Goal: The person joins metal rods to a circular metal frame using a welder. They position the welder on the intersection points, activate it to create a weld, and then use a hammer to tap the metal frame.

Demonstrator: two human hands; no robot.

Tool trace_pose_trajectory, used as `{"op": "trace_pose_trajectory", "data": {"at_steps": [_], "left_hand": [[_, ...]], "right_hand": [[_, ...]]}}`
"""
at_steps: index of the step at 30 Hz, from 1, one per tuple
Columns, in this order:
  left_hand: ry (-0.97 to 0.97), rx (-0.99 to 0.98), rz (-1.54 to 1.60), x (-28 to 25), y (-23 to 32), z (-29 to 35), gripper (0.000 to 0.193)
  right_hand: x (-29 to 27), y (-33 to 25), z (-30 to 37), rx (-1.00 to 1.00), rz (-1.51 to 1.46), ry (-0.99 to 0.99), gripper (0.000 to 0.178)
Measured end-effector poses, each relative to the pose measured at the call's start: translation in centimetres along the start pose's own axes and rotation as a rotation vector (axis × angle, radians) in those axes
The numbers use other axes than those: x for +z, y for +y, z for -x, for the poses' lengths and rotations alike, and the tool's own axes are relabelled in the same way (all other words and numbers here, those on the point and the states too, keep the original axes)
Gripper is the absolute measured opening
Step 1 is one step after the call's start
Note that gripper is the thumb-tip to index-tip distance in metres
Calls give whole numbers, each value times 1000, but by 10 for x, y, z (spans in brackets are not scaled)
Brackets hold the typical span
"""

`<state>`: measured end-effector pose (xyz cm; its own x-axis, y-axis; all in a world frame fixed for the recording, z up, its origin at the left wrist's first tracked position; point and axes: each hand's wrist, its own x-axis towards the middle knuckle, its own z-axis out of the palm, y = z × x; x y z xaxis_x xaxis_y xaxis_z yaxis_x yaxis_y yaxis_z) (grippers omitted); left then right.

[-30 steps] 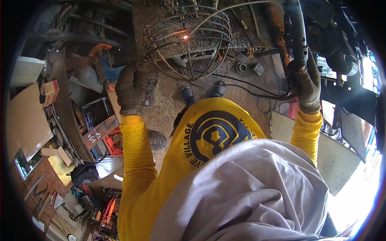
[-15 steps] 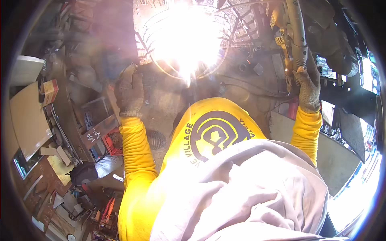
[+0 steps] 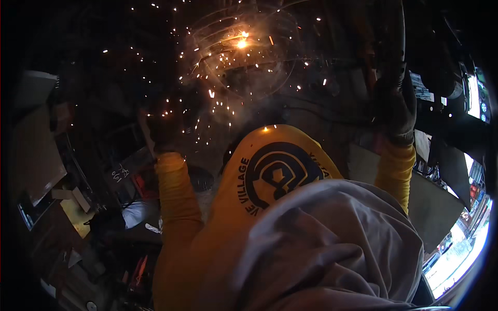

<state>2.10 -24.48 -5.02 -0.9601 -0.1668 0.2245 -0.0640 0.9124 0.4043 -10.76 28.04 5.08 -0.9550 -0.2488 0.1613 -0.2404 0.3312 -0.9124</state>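
Note:
The view is very dark and lit mostly by sparks. A round wire cage (image 3: pixel 244 62) stands ahead of me, with a bright glowing spot (image 3: pixel 241 43) on it throwing sparks outward. My left hand (image 3: pixel 165 127), in a dark glove above a yellow sleeve, is raised left of the cage; its fingers are lost in the dark. My right hand (image 3: pixel 397 106), also gloved, is closed around an upright dark hose (image 3: pixel 395 36) at the right. My yellow shirt and a grey cloth (image 3: pixel 321 243) fill the lower middle.
A cluttered workbench (image 3: pixel 67 197) with tools and scrap lies at the left. A flat pale board (image 3: pixel 36 150) leans further left. Dark machinery and cables (image 3: pixel 446 103) crowd the right, with bright daylight at the lower right rim.
The blinding flash of half a second ago has died to one glowing spot with scattered sparks, and the scene has darkened. Both hands stay about where they were.

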Motion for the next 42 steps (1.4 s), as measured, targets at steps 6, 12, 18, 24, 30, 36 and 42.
{"op": "trace_pose_trajectory", "data": {"at_steps": [6, 12, 18, 24, 30, 36, 42], "left_hand": [[117, 71, 191, -6, 8, 0, 32], [162, 34, 63, 0, 3, 0, 29], [169, 24, 64, 5, -5, 6, 23], [171, -36, 112, 3, 3, 6, 22], [137, -75, 84, 3, 8, 4, 24], [-59, -346, -7, -5, 18, 2, 26], [-59, -341, 74, 12, -5, 30, 30]], "right_hand": [[-2, 11, 2, 13, -265, -38, 60], [18, -25, -1, 183, -368, -37, 66], [21, -31, -2, 222, -319, -24, 68], [20, -29, -2, 228, -299, -15, 70], [22, -30, -2, 218, -254, 1, 67], [29, -32, -3, 222, -216, 101, 59], [25, -40, -3, 327, -147, 54, 45]]}}
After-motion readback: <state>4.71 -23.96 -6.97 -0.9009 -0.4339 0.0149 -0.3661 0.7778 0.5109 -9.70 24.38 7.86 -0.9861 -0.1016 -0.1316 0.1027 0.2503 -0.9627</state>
